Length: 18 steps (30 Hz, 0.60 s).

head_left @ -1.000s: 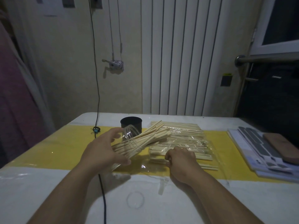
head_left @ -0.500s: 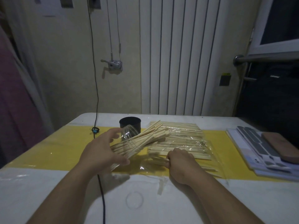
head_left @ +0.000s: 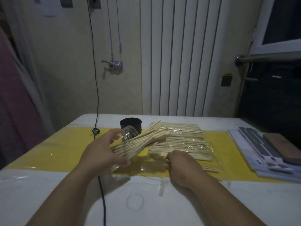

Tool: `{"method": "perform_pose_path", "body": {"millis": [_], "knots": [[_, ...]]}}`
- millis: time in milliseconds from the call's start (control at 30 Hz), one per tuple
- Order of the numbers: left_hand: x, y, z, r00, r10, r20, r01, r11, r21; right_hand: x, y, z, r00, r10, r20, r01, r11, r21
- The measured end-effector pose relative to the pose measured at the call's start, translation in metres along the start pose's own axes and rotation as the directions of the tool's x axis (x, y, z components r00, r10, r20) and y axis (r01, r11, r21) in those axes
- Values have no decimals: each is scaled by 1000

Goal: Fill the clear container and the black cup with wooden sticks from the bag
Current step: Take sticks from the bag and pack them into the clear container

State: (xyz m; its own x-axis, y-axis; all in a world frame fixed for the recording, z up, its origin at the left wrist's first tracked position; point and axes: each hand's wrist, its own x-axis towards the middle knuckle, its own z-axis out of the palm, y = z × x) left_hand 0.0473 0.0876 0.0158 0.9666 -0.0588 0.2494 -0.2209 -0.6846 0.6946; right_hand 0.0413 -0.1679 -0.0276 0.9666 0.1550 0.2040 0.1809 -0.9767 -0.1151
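Yellow-striped table (head_left: pixel 48 193), left hand (head_left: pixel 104 154) gripping clear container (head_left: pixel 126 134)

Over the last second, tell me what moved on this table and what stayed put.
Nothing visibly moved. The left hand still holds the tilted clear container with sticks poking out; the right hand stays at the bag of sticks, its grip hidden; the black cup stands behind.

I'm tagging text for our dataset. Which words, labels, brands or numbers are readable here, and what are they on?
None can be read.
dark object under the rail: faint pale mark, too blurred.
wall tag, yellow-topped: too small.
brown case on the table: faint mark, unreadable.
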Motion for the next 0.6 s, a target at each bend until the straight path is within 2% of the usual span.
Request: {"method": "perform_pose_path", "body": {"millis": [233, 367, 500, 600], "knots": [[1, 0, 0, 1000, 0, -8, 0, 1000, -5, -14, -15, -30, 999, -20, -39, 17, 997, -76], [1, -2, 1, 1000, 1, -13, -1, 1000, -20, -14, -18, -41, 998, -23, -60, 21, 999, -44], [2, -5, 1, 1000, -6, -22, 5, 999, -47, -18, -15, -59, 991, -19, -129, 6, 995, -102], [3, -6, 1, 1000, -6, -26, 5, 999, -54, -21, -14, -70, 951, -34, -306, 3, 995, -102]]}}
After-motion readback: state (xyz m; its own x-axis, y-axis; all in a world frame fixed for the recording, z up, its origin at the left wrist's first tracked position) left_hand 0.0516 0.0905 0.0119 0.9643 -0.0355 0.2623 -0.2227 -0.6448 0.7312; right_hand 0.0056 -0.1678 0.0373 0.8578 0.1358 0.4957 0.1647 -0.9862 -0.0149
